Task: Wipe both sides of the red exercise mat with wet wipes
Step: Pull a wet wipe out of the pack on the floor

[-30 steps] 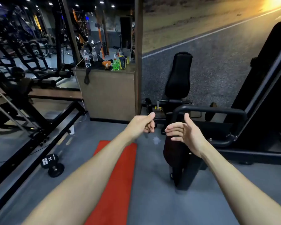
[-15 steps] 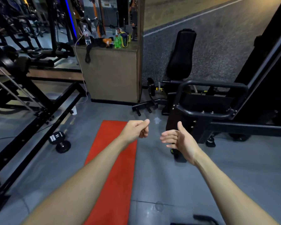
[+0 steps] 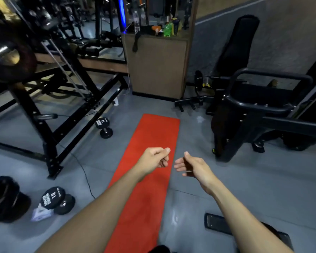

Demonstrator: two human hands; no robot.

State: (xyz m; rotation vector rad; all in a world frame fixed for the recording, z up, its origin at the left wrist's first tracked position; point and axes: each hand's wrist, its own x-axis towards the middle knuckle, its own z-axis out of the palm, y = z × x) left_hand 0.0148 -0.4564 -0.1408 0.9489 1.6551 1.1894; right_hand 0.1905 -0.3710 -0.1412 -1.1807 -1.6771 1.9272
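Note:
The red exercise mat [image 3: 153, 136] lies flat on the grey floor, stretching away from me down the middle of the view. Both my forearms reach out over its near half. My left hand [image 3: 154, 158] hovers above the mat with its fingers curled into a loose fist, thumb on top, and nothing visible in it. My right hand [image 3: 192, 166] hangs just past the mat's right edge, thumb up and fingers loosely bent, holding nothing. A small white packet [image 3: 40, 214] lies on the floor at the lower left; its label is unreadable.
A black rack frame [image 3: 49, 136] and a cable [image 3: 84, 176] run along the left. Dumbbells lie near the mat's far left corner [image 3: 103, 127] and at the lower left [image 3: 57, 199]. A black machine [image 3: 254, 114] stands on the right, a brown cabinet [image 3: 157, 66] beyond the mat.
My view has tilted down, showing more of the mat and floor. Both hands have dropped lower over the mat and kept their shapes.

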